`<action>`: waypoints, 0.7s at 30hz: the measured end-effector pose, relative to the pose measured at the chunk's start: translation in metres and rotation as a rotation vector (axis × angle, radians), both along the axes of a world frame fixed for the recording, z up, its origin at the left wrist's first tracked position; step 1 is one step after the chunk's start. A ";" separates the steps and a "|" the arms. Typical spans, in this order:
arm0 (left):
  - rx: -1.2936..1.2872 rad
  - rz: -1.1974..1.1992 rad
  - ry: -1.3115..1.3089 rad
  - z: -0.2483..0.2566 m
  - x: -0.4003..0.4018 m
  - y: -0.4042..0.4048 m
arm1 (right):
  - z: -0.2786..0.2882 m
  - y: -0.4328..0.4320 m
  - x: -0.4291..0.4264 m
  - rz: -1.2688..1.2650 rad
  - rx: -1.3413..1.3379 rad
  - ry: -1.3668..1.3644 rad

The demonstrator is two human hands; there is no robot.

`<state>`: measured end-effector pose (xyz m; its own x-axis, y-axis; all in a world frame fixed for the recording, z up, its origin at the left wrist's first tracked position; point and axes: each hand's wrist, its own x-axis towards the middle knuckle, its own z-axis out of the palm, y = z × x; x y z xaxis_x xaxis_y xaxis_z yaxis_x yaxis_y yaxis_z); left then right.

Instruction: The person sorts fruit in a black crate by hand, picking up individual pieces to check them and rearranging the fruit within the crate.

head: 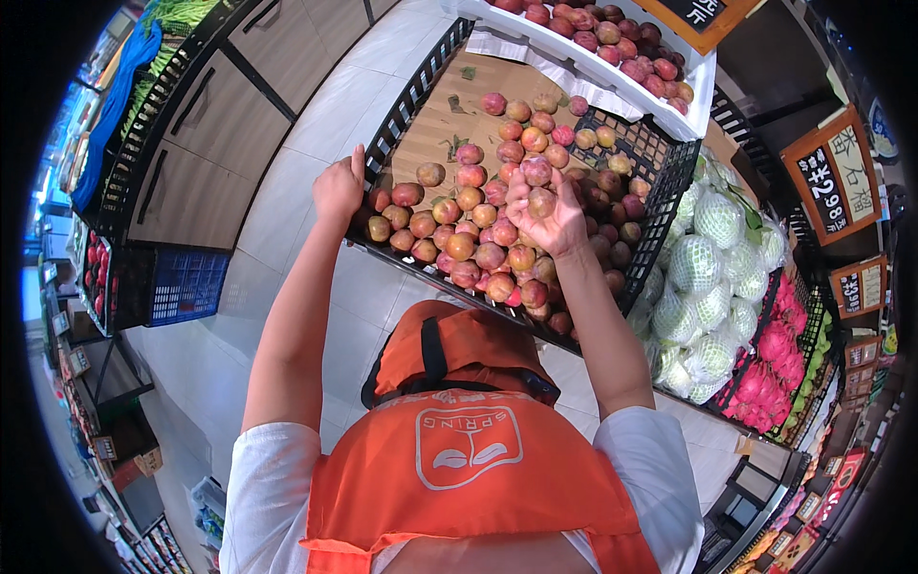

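Observation:
A black plastic crate (414, 107) holds many red and yellow plums (460, 246), heaped towards its near side and right. My left hand (340, 184) is at the crate's left rim, thumb up along the edge, its other fingers curled and partly hidden. Over the heap, my right hand (549, 219) is palm up with its fingers bent around plums. One held plum (541, 203) lies against the fingers, and another plum (536, 171) shows at the fingertips. Brown cardboard (430, 143) with a few dry leaves lines the far left of the crate.
A white foam box (696, 86) of darker plums adjoins the crate's far side. Net-wrapped pale fruit (706, 273) and dragon fruit (774, 351) lie at right, near framed price signs (832, 176). Wooden cabinets (215, 115) and a blue crate (190, 285) stand at left.

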<state>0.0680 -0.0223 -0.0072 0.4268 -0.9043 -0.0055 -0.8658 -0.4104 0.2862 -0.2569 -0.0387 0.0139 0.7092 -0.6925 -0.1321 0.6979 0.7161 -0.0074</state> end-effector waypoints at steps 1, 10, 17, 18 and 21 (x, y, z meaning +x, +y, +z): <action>-0.008 -0.006 -0.002 0.000 0.000 0.000 | -0.003 0.000 0.000 0.013 0.023 -0.034; -0.021 -0.017 -0.026 -0.012 0.007 -0.002 | 0.014 0.008 0.003 0.084 -0.137 0.032; -0.048 -0.033 0.009 -0.012 0.007 -0.003 | 0.007 0.006 0.016 0.048 0.218 0.125; -0.054 -0.034 0.015 -0.011 0.006 -0.002 | 0.007 0.008 0.019 0.082 0.210 0.038; -0.042 -0.019 0.038 -0.004 0.003 0.000 | 0.023 0.015 0.026 0.041 0.352 0.092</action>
